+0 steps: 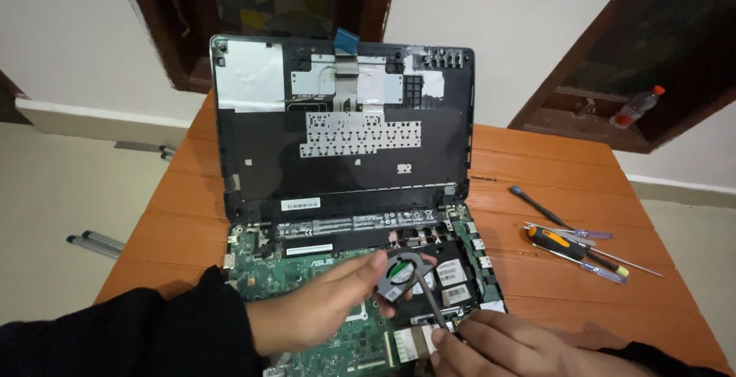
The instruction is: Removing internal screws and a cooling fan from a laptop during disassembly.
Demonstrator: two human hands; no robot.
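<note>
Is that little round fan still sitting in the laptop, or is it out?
Out, or at least lifted: the left hand holds the fan tilted up above the green circuit board, while the right hand steadies a thin tool against it.

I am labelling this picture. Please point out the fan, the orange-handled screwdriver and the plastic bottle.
fan [400,273]: head view, on its green hub.
orange-handled screwdriver [566,243]: head view, on the orange and black handle.
plastic bottle [636,108]: head view, on its clear body.

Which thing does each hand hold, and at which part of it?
The left hand holds the round cooling fan by its edge. The right hand holds a thin tool at its lower end.
</note>
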